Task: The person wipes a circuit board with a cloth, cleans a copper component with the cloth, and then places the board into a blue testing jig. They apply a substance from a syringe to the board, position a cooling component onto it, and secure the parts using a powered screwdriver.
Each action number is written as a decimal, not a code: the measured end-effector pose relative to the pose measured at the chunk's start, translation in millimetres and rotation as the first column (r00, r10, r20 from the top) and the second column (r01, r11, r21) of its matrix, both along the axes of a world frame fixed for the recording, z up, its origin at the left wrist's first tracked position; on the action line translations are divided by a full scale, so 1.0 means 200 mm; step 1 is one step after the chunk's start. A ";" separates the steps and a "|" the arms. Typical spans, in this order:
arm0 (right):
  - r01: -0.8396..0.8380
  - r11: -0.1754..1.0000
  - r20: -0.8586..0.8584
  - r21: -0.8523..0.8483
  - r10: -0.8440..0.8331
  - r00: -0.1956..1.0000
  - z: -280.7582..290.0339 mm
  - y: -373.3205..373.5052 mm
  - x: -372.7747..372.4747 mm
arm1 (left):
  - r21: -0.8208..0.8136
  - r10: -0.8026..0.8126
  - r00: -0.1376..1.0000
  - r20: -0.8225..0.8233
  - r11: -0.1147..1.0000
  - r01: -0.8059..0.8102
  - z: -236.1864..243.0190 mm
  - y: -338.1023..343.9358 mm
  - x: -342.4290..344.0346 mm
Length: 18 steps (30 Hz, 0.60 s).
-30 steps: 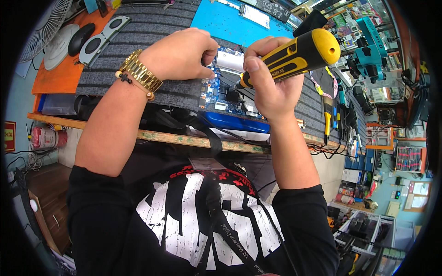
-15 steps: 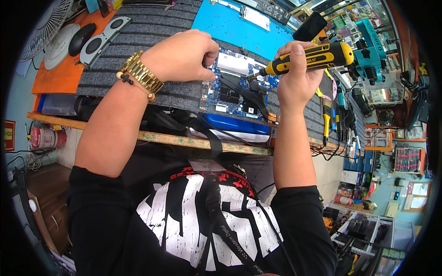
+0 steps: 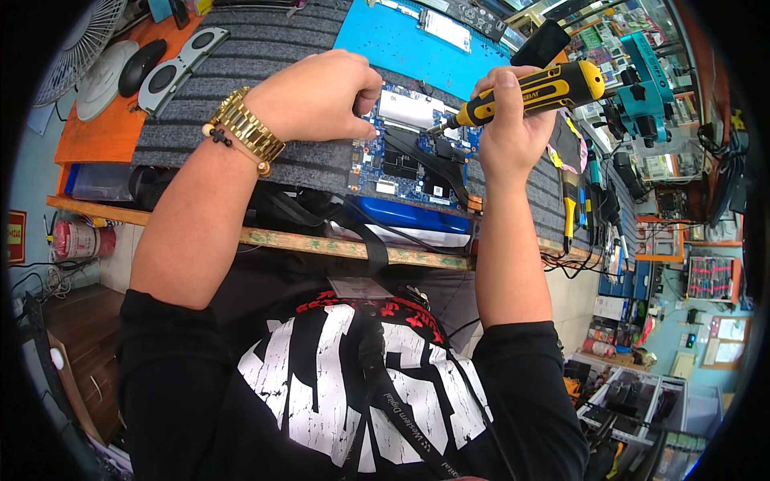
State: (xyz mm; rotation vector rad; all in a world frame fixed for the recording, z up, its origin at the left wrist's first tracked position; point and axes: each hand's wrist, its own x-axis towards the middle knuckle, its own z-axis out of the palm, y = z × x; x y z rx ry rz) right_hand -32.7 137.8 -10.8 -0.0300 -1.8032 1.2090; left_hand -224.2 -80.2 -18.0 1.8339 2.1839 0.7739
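A blue laptop motherboard (image 3: pixel 370 168) lies on the grey ribbed mat (image 3: pixel 309 167), with a black heat pipe (image 3: pixel 433 163) across it. In my right hand (image 3: pixel 513 132) is a yellow-and-black electric screwdriver (image 3: pixel 553 90), gripped along its body and tilted. Its bit points down and left at the board's upper middle, beside the heat pipe; whether the tip touches a screw is too small to tell. My left hand (image 3: pixel 317 96) is at the board's upper left edge, fingers curled and thumb low. What its fingertips hold, if anything, is hidden.
Behind the board lies a blue work mat (image 3: pixel 385 40) with a silver part (image 3: pixel 443 30) and small bits on it. A black mouse (image 3: pixel 143 68) and a speaker strip (image 3: pixel 178 74) sit at left. Hand tools (image 3: pixel 569 204) lie at right. The wooden bench edge (image 3: pixel 321 245) runs in front.
My right hand has shifted slightly left with the electric screwdriver, and the tool's bit has moved a little left and down. The left hand and the motherboard look unmoved.
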 end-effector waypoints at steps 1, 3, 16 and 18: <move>-0.002 1.000 -0.002 -0.001 0.002 1.000 0.00 -0.01 0.00 | 0.012 -0.005 1.000 -0.006 1.000 0.005 0.00 0.00 0.00; -0.004 1.000 -0.003 -0.003 0.004 1.000 0.01 -0.03 -0.01 | 0.007 -0.005 1.000 -0.006 1.000 0.005 -0.01 0.00 -0.01; -0.043 0.997 0.103 0.062 0.037 0.994 0.06 -0.08 -0.02 | 0.033 -0.016 0.999 0.037 0.999 0.015 0.00 0.00 0.00; 0.001 1.000 0.041 0.003 -0.001 0.999 0.04 -0.06 -0.01 | 0.033 -0.017 0.999 0.031 0.999 0.016 0.01 0.00 0.00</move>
